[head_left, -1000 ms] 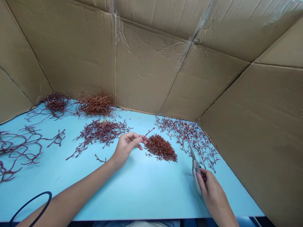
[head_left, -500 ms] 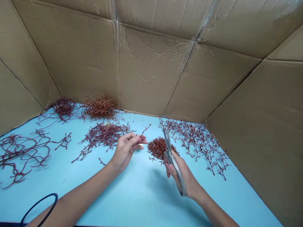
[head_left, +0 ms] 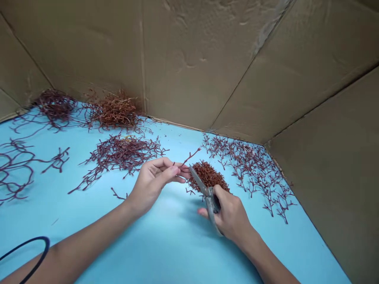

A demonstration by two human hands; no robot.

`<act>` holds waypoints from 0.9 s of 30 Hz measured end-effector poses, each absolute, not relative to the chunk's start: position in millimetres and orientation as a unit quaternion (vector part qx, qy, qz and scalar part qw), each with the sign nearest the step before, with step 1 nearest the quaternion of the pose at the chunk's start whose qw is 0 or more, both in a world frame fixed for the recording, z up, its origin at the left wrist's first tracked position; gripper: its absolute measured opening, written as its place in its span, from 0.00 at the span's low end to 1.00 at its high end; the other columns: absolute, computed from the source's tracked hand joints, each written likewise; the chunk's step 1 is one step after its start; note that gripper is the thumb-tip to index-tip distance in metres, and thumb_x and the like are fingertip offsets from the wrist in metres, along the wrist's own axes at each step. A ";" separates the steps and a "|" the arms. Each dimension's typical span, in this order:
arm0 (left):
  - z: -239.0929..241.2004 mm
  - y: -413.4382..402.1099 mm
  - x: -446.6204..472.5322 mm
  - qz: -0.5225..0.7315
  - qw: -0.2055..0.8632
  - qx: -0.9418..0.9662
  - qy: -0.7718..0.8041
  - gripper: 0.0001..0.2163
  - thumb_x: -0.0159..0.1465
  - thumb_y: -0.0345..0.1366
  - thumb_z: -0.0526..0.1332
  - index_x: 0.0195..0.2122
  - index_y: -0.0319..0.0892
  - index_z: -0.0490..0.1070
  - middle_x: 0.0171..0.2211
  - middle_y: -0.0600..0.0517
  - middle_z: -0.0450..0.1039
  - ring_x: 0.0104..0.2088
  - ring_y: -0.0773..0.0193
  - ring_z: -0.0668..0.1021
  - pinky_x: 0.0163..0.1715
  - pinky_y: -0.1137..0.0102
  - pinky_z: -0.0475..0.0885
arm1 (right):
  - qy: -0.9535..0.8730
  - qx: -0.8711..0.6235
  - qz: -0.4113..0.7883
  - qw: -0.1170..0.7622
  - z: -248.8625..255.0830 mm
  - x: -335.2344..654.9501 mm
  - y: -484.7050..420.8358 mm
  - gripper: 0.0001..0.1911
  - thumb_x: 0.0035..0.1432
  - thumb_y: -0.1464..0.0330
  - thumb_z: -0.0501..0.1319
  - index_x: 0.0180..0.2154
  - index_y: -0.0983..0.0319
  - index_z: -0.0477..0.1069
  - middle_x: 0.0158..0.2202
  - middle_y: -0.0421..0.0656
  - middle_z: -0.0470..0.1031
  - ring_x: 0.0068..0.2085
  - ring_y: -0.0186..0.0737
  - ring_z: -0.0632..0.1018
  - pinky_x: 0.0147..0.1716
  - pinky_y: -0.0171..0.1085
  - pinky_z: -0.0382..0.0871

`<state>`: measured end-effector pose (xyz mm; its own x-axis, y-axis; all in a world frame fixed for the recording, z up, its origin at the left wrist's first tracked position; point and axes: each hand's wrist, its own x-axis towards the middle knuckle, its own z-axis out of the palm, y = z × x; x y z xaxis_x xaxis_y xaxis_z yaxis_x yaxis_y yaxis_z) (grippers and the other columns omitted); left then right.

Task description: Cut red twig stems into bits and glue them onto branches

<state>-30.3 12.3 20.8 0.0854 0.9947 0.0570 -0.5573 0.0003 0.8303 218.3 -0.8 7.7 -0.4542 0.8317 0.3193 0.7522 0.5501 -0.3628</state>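
Between the thumb and fingers of my left hand (head_left: 160,177) is a thin reddish-brown twig (head_left: 190,156), its branched tip pointing up and right. My right hand (head_left: 231,211) is wrapped around the handles of grey metal scissors (head_left: 204,187). The blade tips are close to my left fingertips, just below the twig; whether they touch it I cannot tell. Right behind the scissors lies a heap of short cut bits (head_left: 209,175), partly hidden by the blades and my right hand.
Left of centre lies a pile of branched twigs (head_left: 124,152). Bushier bundles (head_left: 114,110) rest against the cardboard wall (head_left: 177,71), and long curly strands (head_left: 14,169) spread at far left. Small forked pieces (head_left: 254,169) cover the right side of the blue tabletop (head_left: 166,244).
My right hand has brought the scissors left, tilting the blades toward the twig in my left hand. The view has shifted, with the piles at left now higher in it.
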 end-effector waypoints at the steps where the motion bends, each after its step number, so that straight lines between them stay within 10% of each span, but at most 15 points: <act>1: 21.4 13.4 -31.7 0.604 0.626 0.382 0.310 0.13 0.60 0.42 0.76 0.29 0.40 0.78 0.37 0.43 0.86 0.36 0.55 0.87 0.38 0.64 0.85 | -0.854 -0.459 0.072 0.236 7.7 219.6 -1.0 0.32 0.66 0.35 0.53 0.29 0.55 0.58 0.21 0.35 0.65 0.21 0.33 0.62 0.22 0.33 0.57; 27: 39.7 27.8 -57.9 0.537 0.544 0.518 0.383 0.08 0.61 0.35 0.74 0.28 0.40 0.79 0.31 0.46 0.84 0.33 0.56 0.87 0.38 0.65 0.85 | -0.870 -0.419 -0.178 0.190 9.1 229.2 1.4 0.27 0.74 0.45 0.51 0.30 0.58 0.65 0.21 0.37 0.67 0.22 0.35 0.68 0.24 0.36 0.57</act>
